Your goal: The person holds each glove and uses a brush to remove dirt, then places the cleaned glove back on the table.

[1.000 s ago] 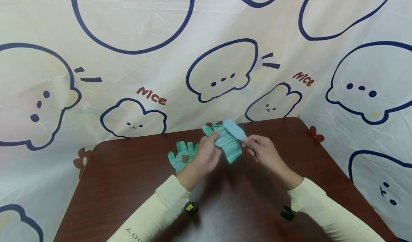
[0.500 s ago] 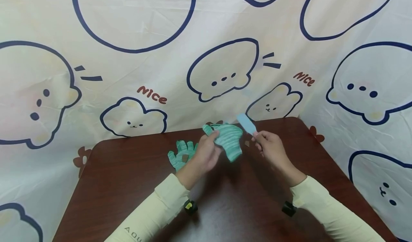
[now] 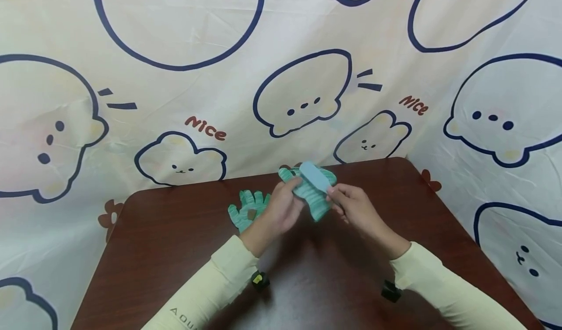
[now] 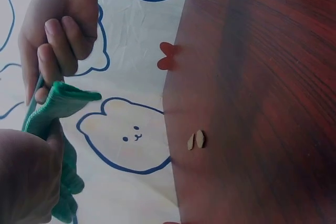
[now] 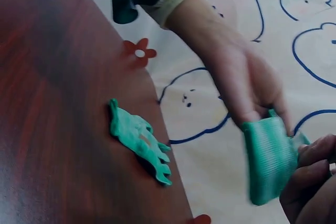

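Note:
In the head view my left hand (image 3: 284, 207) grips a green striped knitted glove (image 3: 318, 208) by its finger end, with its cuff hanging free to the right. My right hand (image 3: 356, 207) pinches a light blue paddle-shaped tool (image 3: 314, 176), whose flat head lies over the glove. Whether the head bears on the knit is hard to tell. In the right wrist view the held glove (image 5: 269, 161) shows its ribbed cuff, next to my right fingers. A matching glove (image 3: 247, 204) lies spread on the table to the left, with a small brown piece (image 3: 251, 215) on its palm.
Two small tan pieces (image 4: 199, 139) lie on the dark wooden table (image 3: 175, 242), near its far edge in the left wrist view. A cartoon-printed cloth (image 3: 219, 100) hangs behind and beside the table.
Half a second ago the blue tool was off the glove to the right; now my right hand has brought it back left over the glove. My left hand has barely moved.

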The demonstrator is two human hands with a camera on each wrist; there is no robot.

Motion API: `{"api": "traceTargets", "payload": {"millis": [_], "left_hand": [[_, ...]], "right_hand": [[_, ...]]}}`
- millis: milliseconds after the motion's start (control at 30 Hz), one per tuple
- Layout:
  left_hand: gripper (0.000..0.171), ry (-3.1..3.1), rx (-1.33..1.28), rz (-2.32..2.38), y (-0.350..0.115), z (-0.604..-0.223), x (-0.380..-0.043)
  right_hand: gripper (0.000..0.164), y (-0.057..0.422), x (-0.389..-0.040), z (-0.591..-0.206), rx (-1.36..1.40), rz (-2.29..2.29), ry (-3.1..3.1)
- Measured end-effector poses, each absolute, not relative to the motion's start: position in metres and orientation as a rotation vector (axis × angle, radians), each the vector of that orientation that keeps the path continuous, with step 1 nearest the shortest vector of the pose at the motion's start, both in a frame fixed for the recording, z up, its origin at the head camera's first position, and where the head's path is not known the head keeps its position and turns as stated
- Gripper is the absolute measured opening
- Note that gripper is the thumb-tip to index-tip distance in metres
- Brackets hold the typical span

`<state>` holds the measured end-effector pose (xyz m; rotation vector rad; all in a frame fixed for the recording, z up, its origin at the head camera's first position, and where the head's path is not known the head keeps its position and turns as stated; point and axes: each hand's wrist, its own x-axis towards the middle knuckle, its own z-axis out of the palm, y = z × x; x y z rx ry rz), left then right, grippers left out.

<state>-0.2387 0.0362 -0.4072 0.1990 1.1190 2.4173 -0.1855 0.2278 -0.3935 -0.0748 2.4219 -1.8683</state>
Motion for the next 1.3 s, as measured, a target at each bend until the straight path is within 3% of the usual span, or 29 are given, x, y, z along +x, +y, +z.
{"api": "traceTargets", "payload": {"millis": [300, 567, 833, 933, 1067, 1167, 1300], "left_hand": [[0.044, 1.132, 0.158, 2.463, 0.032, -0.398, -0.239], [0.053, 1.137, 0.147, 2.437, 0.029, -0.399, -0.238], [0.053, 1.148, 0.183, 2.48, 0.028, -0.398, -0.239], [0.05, 1.157, 0.185, 2.479, 0.026, -0.399, -0.239], [0.024, 1.181, 0.195, 2.447, 0.027, -0.399, -0.241], [0.019, 1.207, 0.248, 2.403, 0.028, -0.397, -0.24], [0.044, 1.215, 0.315, 2.368, 0.026, -0.393, -0.235]], "right_hand": [[0.046, 0.229, -0.191, -0.39, 0.007, -1.87, 2.491], [0.047, 0.243, -0.199, -0.398, 0.073, -1.908, 2.481], [0.037, 0.261, -0.206, -0.401, 0.1, -2.117, 2.291], [0.039, 0.255, -0.199, -0.395, -0.023, -2.148, 2.252], [0.041, 0.237, -0.189, -0.387, -0.199, -2.094, 2.206], [0.04, 0.226, -0.186, -0.387, -0.286, -2.004, 2.204], [0.037, 0.22, -0.187, -0.388, -0.292, -1.932, 2.29]]}}
